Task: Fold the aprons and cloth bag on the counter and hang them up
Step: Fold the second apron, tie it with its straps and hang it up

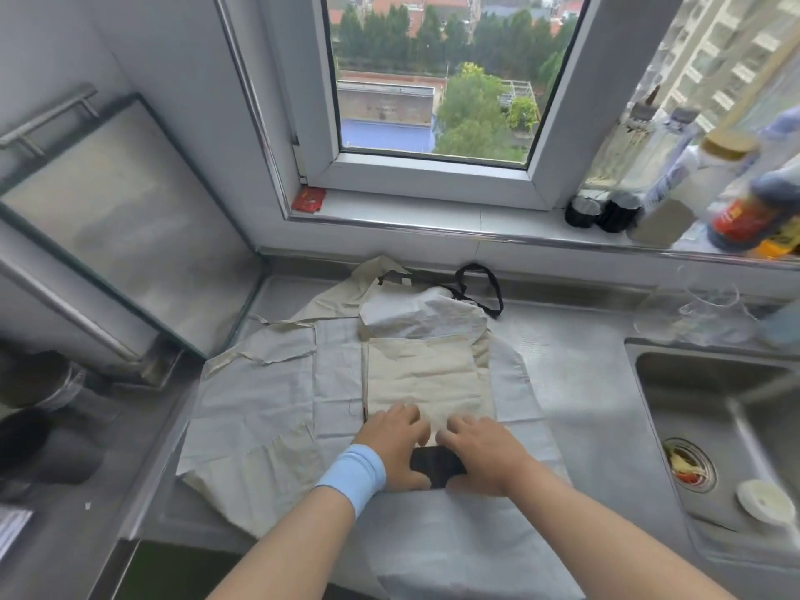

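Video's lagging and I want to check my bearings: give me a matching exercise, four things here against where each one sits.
Things:
1. black strap
2. red packet
3. blue wristband
4. drain strainer

Places:
A. in the floor of the sink
B. left end of the window sill
C. just behind the left hand
D. back of the counter, near the wall

Pairs: 1-D, 2-B, 3-C, 4-A.
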`<state>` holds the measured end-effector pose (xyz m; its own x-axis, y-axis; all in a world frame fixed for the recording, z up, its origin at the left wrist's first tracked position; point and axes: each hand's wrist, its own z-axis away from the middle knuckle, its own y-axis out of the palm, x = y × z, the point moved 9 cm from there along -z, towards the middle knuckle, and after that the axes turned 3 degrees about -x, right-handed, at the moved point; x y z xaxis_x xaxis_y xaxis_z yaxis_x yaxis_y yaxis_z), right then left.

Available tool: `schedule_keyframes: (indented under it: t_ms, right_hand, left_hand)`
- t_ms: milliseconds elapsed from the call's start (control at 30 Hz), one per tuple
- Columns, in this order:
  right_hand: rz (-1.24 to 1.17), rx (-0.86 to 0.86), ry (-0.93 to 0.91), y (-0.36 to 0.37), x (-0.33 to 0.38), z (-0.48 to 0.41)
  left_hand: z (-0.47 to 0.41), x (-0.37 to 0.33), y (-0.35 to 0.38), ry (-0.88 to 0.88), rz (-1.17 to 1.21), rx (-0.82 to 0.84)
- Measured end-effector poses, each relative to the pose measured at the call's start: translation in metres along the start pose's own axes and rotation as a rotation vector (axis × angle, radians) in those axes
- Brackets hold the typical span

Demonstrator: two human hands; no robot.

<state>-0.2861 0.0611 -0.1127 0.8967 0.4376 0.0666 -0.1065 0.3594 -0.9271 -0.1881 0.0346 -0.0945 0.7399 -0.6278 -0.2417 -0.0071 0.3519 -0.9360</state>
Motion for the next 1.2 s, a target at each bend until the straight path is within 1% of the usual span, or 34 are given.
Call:
schedule_keyframes:
  t_ms: [67,133,233,300,333,467,533,600,667,767,867,967,1000,1033,1100,1167,1200]
  right_hand:
    - [0.071,-0.020,-0.016,-0.001,0.008,-0.001]
    - [0.116,-0.018,-0.021,0.004,0.019,0.002]
    - [0.162,0.051,0.061,0.019,0.022,0.009]
    - [0.197,0.100,0.083,0.023,0.022,0.010]
    - [0.224,0.095,0.083,0.024,0.022,0.010]
    - [0.337,0.015,0.067,0.026,0.028,0.010]
    - [0.364,-0.046,0.014,0.027,0.034,0.012]
    - [0.433,-0.055,-0.061,0.032,0.040,0.014]
    - [0.460,-0.103,-0.050,0.031,0.039,0.014]
    - [0.364,-0.180,0.005,0.014,0.040,0.016]
    - [0.128,-0.187,0.121,-0.010,0.027,0.022]
    - [-0.061,-0.228,0.124,-0.030,0.019,0.029]
    - [-0.088,-0.197,0.113,-0.031,0.017,0.030]
    - [-0.083,-0.113,0.100,-0.031,0.016,0.031]
    - [-0.072,0.106,0.134,-0.026,0.016,0.033]
    - [-0.155,0.289,0.182,-0.019,0.019,0.036]
    - [-0.245,0.382,0.214,-0.013,0.020,0.038]
  left_hand:
    - [0.008,-0.001,0.008,0.006,-0.105,0.079]
    - [0.015,0.000,0.015,-0.020,-0.130,0.130]
    - [0.023,-0.002,0.022,-0.018,-0.166,0.168]
    - [0.024,-0.004,0.029,0.011,-0.234,0.184]
    - [0.026,-0.005,0.031,0.013,-0.259,0.186]
    - [0.033,0.000,0.034,-0.012,-0.333,0.120]
    - [0.033,0.005,0.037,-0.028,-0.367,0.111]
    - [0.032,0.007,0.040,-0.038,-0.348,0.115]
    - [0.032,0.007,0.043,-0.062,-0.297,0.130]
    - [0.033,0.006,0.040,-0.103,-0.201,0.097]
    - [0.033,0.004,0.031,-0.108,-0.154,0.070]
    - [0.033,0.012,0.018,-0.178,-0.068,0.127]
    - [0.034,0.013,0.014,-0.215,-0.023,0.167]
    - [0.035,0.015,0.008,-0.250,0.022,0.212]
    - [0.037,0.017,0.003,-0.309,0.118,0.323]
    - [0.046,0.011,0.011,-0.341,0.226,0.512]
    - [0.051,0.006,0.019,-0.347,0.269,0.624]
